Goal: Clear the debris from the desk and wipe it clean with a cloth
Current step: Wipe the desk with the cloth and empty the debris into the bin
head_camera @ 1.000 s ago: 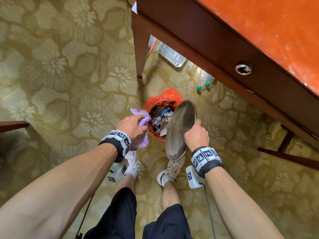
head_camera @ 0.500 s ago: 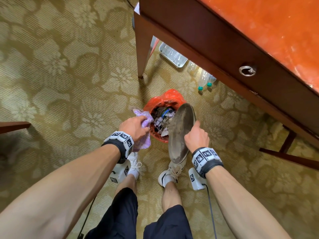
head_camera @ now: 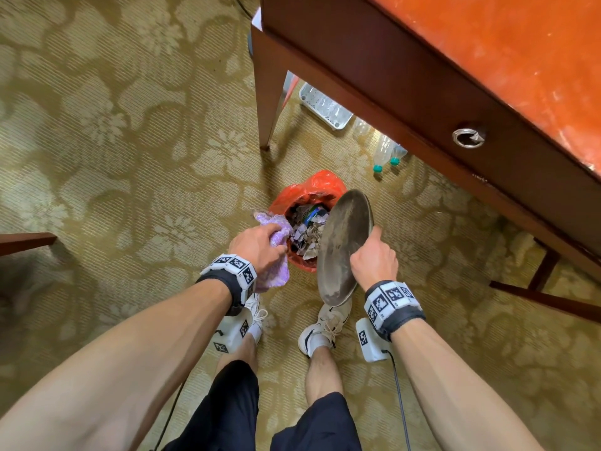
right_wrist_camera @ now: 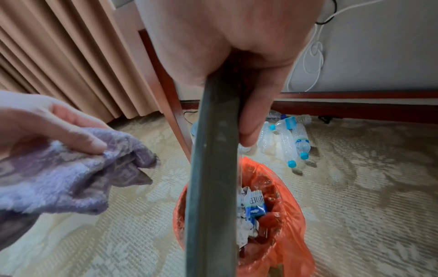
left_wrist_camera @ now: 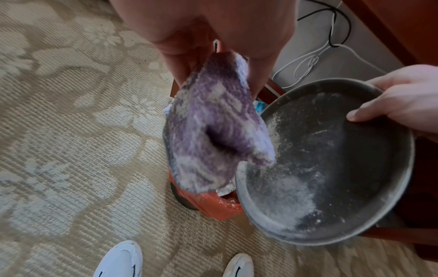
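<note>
— Change since half a second back?
— Hardly any. My left hand (head_camera: 257,245) and right hand (head_camera: 374,258) hold as before; the grey metal dish (head_camera: 344,242) stays tipped.
— Grips?
— Left fingers curl round the bunched purple cloth (left_wrist_camera: 213,131), and its loose end hangs just beside the dish rim. Right hand clamps that rim, thumb on the inner face.
— The dish?
— Steeply tilted, white powder smeared inside. Below both hands is the orange-lined bin (head_camera: 309,190), with paper scraps (head_camera: 307,236) in it. The desk (head_camera: 487,76) is up right of my right hand.
</note>
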Demonstrator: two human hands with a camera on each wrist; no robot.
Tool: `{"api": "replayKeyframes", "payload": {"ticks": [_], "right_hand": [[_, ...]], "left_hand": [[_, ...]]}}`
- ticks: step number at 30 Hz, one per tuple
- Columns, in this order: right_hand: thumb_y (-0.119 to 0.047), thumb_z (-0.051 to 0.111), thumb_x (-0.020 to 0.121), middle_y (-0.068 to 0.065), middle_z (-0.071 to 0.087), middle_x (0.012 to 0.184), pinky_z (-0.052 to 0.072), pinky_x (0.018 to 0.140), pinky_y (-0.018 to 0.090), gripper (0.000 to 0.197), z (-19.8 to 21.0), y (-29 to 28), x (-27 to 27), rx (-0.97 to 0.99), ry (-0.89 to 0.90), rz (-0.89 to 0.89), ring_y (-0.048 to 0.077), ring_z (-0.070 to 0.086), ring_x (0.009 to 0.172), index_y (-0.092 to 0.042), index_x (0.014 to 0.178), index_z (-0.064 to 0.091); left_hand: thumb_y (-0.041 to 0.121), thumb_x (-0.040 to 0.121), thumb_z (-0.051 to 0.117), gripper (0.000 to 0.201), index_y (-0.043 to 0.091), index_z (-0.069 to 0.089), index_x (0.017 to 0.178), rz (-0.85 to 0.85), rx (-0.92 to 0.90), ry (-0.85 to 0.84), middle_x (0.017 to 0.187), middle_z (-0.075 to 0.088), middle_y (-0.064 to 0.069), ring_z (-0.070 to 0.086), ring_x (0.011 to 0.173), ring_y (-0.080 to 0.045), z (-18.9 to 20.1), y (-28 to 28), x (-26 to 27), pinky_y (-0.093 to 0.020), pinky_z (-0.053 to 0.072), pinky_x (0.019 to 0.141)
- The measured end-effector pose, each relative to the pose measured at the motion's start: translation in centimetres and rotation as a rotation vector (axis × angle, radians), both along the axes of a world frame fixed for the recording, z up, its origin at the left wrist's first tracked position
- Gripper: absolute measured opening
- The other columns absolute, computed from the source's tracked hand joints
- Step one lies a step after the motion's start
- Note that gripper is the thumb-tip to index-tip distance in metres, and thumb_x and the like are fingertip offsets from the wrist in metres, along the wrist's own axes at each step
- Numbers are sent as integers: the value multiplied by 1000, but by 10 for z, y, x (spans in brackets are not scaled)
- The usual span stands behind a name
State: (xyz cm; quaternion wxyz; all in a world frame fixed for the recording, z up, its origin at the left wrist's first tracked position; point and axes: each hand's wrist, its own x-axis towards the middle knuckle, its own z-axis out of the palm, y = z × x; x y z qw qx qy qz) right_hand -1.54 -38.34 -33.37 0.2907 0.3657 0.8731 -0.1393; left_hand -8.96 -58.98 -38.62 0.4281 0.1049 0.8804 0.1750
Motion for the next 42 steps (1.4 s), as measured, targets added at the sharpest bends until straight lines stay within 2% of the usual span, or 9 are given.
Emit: {"api": "replayKeyframes", "payload": {"ticks": [5, 30, 36, 42], "right_hand": [[-7, 47, 88, 25, 64, 110, 42, 80, 42, 52, -4, -4, 0, -19, -27, 15, 42, 59, 105, -2, 138, 32], [-5, 46, 88, 23, 64, 111, 44, 84, 43, 57, -2, -6, -5, -18, -39, 119, 41, 60, 106, 0, 142, 28], [-6, 48, 87, 23, 65, 106, 44, 79, 41, 50, -2, -4, -6, -21, -45, 114, 42, 62, 101, -1, 134, 32], [-6, 47, 88, 23, 66, 105, 45, 78, 42, 49, -4, -4, -3, -28, -27, 107, 43, 62, 99, -1, 135, 31]], "left_hand": [[47, 91, 58, 53, 27, 49, 139, 14, 22, 13, 136, 59, -3, 56, 121, -28, 1, 4, 1, -42, 46, 99], [45, 93, 57, 53, 26, 47, 141, -25, 22, 16, 138, 57, 0, 55, 123, -25, 1, 2, 0, -43, 47, 99], [47, 92, 57, 53, 27, 48, 140, -26, 22, 34, 137, 58, -1, 55, 122, -26, 2, 6, 2, -39, 46, 97], [45, 92, 57, 52, 28, 48, 140, -27, 31, 28, 136, 58, -2, 56, 121, -27, 4, 10, 1, -39, 46, 96]]}}
